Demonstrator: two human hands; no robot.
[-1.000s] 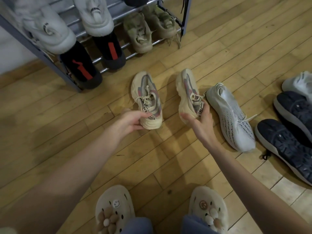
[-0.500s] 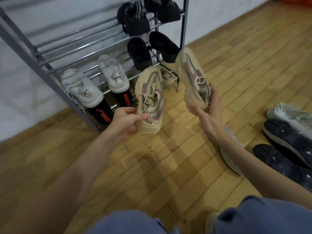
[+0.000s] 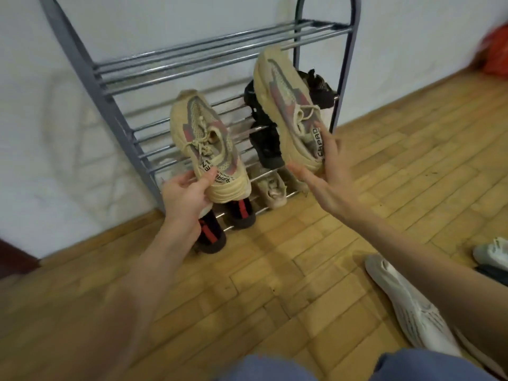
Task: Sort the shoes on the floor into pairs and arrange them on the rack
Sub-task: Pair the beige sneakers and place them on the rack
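I hold a matching pair of beige sneakers with grey and pink panels in the air before the grey metal rack (image 3: 115,125). My left hand (image 3: 185,196) grips the heel of the left beige sneaker (image 3: 203,144), toe pointing up at the middle shelves. My right hand (image 3: 324,174) holds the heel of the right beige sneaker (image 3: 286,105), whose toe reaches the top shelf's bars (image 3: 192,59). The top shelf carries nothing. Lower shelves hold black shoes (image 3: 264,133), a beige pair (image 3: 272,191) and black shoes with red stripes (image 3: 239,213).
A white knit sneaker (image 3: 406,306) lies on the wooden floor at the right, partly under my right forearm. Another pale shoe (image 3: 492,253) and a dark one sit at the right edge. A white wall stands behind the rack. My knees in blue fabric show at the bottom.
Both hands have lifted the beige pair from the floor up toward the rack's upper shelves. My view has tilted up, so the rack's top now shows.
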